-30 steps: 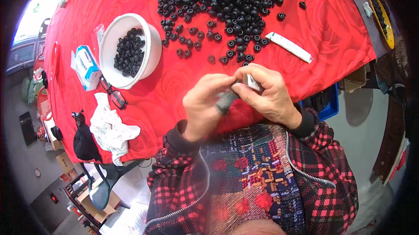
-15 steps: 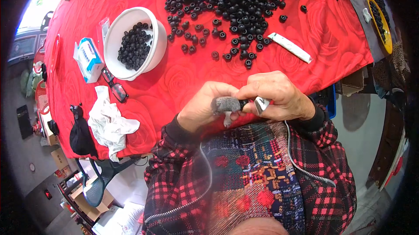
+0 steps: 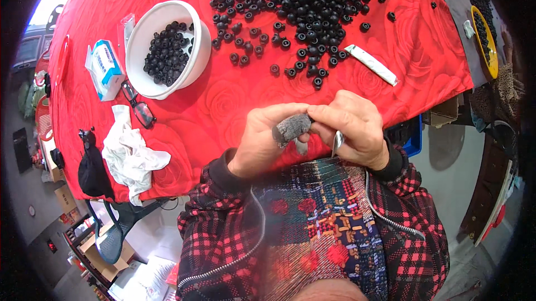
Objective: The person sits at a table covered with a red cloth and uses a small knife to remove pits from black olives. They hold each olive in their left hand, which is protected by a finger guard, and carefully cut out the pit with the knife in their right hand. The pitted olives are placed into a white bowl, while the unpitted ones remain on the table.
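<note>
My left hand (image 3: pixel 262 138) is closed in front of my chest, with a grey knitted cover (image 3: pixel 291 129) on one finger. What its fingertips pinch is hidden. My right hand (image 3: pixel 353 127) meets it, thumb and forefinger pressed at the tip of the covered finger. A small shiny metal blade-like piece (image 3: pixel 337 141) sticks out of my right hand's curled fingers. Beyond both hands, a large heap of small round black parts with holes (image 3: pixel 290 5) spreads over the table. More of these black parts (image 3: pixel 167 52) lie in a white bowl (image 3: pixel 199 58) to the left.
A red rose-patterned cloth (image 3: pixel 223 97) covers the table. Left of my hands lie glasses (image 3: pixel 144 115), a white cloth (image 3: pixel 131 153), a black item with straps (image 3: pixel 96 170) and a blue-white packet (image 3: pixel 106 72). A narrow white strip (image 3: pixel 371 65) lies right; a yellow basin (image 3: pixel 491 69) stands farther right.
Both hands stay together. My right hand has turned, so the metal piece now shows edge-on, and the small black part seen between the fingers earlier is now mostly hidden. The whole view has shifted slightly.
</note>
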{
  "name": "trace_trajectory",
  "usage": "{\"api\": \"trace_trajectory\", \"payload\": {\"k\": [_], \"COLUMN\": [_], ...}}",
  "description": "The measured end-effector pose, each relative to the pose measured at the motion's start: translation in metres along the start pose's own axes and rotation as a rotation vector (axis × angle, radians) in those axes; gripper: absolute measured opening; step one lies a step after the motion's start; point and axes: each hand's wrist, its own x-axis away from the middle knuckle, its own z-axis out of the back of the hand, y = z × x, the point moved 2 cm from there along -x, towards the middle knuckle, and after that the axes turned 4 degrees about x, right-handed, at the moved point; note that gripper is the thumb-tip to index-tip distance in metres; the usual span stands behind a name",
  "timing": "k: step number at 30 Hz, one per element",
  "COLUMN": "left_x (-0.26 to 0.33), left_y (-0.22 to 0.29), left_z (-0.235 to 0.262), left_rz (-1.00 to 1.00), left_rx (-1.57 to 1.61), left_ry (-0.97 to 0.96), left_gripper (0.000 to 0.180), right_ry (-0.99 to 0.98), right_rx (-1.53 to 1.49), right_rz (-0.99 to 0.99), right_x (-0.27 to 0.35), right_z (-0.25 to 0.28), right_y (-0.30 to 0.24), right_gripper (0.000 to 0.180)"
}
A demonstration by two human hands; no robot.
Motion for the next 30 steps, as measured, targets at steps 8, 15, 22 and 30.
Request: {"api": "trace_trajectory", "payload": {"k": [8,15,22,30], "left_x": [-0.004,-0.006,-0.008,-0.008], "left_y": [0.008,0.007,0.005,0.002], "left_z": [0.003,0.005,0.006,0.009], "left_rz": [-0.136,-0.217,-0.152,-0.079], "left_rx": [-0.197,-0.344,-0.317,-0.169], "left_ry": [-0.002,-0.053,-0.024,-0.014], "left_gripper": [0.023,0.026,0.026,0.023], "right_ry": [-0.034,-0.155,-0.167,-0.213], "right_rx": [-0.093,-0.029,0.012,-0.037], "right_rz": [-0.191,-0.375,-0.353,-0.38], "right_x": [0.0,-0.006,-0.005,-0.005], "right_z": [0.007,0.011,0.006,0.006], "right_y": [-0.003,0.002,0.01,0.013], "right_gripper": [0.031,0.016,0.016,0.015]}}
